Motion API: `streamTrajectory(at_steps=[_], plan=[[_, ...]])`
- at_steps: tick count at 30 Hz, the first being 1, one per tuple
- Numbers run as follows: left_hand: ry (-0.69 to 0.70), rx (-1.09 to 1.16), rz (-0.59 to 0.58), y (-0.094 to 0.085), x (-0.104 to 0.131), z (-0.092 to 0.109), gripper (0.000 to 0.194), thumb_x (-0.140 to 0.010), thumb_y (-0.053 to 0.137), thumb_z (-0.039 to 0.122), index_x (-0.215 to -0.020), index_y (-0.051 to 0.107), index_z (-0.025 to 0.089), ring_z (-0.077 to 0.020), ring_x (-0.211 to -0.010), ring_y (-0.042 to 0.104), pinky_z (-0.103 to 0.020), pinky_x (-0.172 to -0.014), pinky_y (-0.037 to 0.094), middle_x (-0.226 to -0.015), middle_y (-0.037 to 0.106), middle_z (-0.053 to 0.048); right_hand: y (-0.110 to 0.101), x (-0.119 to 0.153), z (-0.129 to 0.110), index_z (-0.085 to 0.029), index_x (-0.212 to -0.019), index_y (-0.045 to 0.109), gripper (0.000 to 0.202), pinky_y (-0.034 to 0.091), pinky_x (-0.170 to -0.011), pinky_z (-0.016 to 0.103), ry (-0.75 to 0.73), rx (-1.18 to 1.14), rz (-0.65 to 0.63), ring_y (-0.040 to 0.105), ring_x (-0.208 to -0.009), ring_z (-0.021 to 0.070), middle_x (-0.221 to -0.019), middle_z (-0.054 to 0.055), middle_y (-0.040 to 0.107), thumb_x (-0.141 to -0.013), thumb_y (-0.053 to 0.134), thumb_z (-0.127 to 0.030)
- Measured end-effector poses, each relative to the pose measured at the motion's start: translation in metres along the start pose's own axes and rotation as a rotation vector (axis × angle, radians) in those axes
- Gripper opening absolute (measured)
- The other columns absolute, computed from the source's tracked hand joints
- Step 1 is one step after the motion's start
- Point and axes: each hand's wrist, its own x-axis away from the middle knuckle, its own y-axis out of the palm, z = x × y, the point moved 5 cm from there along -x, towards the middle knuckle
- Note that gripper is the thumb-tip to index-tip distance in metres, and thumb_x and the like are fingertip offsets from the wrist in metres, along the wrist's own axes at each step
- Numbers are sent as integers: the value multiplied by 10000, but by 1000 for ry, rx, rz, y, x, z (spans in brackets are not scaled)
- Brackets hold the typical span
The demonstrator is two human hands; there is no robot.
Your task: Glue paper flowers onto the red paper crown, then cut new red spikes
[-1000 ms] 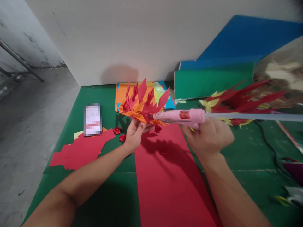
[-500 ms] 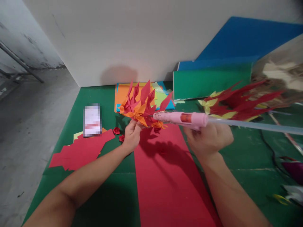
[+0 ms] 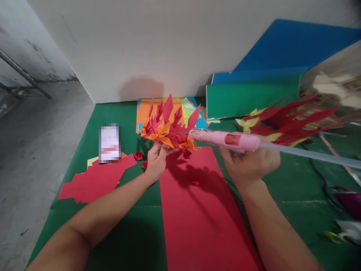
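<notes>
Head view — left hand (image 3: 157, 159) pinching papercraft (image 3: 163, 132), right hand (image 3: 251, 166) gripping glue gun (image 3: 213, 137) (glue stick (image 3: 304, 152) partly inside).

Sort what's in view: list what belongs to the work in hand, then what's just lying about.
Belongs, by the look of it:
- red-and-orange paper piece, held in the left hand
- pink glue gun, held in the right hand
- perhaps the small red paper flowers

Apparently lying about:
- pixelated phone-like object
- cut red paper
- red-and-yellow paper piece
</notes>
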Motion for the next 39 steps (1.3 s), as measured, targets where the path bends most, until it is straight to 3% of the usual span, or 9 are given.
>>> streamTrajectory(at_steps=[4,8,14,19,22,27,34,37,39], plan=[[44,-10,54,-4,-1,2,344,-725,710,530,-763,686,189,-148,-812,682,-332,-826,592,-824,673,-6,13,-1,18,-207,-839,555,525,355,-564,351,242,-170,-23,522,-599,236,-622,44,512,-717,581,-717],[114,-11,151,-7,-4,8,378,-718,698,567,-815,681,203,-135,-825,678,-280,-803,584,-875,682,-13,29,-7,34,-238,-738,476,449,336,-563,315,338,-384,-175,473,-571,177,-627,15,489,-891,351,-641],[159,6,199,-7,-6,13,404,-656,733,595,-784,646,221,-89,-673,646,-233,-742,580,-736,646,31,53,-6,52,-234,-545,387,490,250,-545,301,210,-256,-408,398,-569,161,-557,-6,404,-912,397,-560],[182,-18,178,-6,-3,13,378,-701,706,585,-787,626,227,-110,-733,674,-243,-741,576,-769,659,26,68,4,64,-210,-633,554,474,256,-539,292,164,-179,-562,450,-594,173,-605,17,494,-918,395,-555],[187,-27,181,-7,-2,13,396,-701,701,595,-779,618,216,-131,-759,690,-241,-703,570,-776,668,10,72,6,66,-194,-687,604,479,277,-554,293,97,-156,-565,483,-627,183,-648,39,539,-930,375,-537],[165,-82,204,-9,-3,11,445,-701,673,634,-816,621,207,-129,-661,683,-237,-618,554,-754,686,-6,80,9,60,-189,-654,587,478,308,-612,322,-35,-100,-573,488,-673,212,-640,58,526,-953,347,-475],[124,-67,129,-6,-2,9,355,-782,646,554,-822,629,202,-137,-663,694,-247,-644,555,-687,692,-4,75,8,44,-162,-776,589,326,357,-644,345,2,-72,-479,519,-735,243,-769,111,588,-899,487,-447],[111,-86,134,-7,-2,9,373,-779,643,563,-819,641,192,-143,-666,696,-257,-653,558,-699,701,-11,60,3,19,-178,-802,582,234,404,-708,372,-138,-179,-458,545,-821,263,-834,118,612,-881,532,-392],[106,-108,133,-7,-2,8,387,-778,637,572,-816,648,187,-138,-657,692,-256,-649,557,-712,708,-16,55,5,-5,-200,-794,585,185,434,-725,350,-272,-402,-587,571,-819,230,-827,82,634,-893,528,-347]])
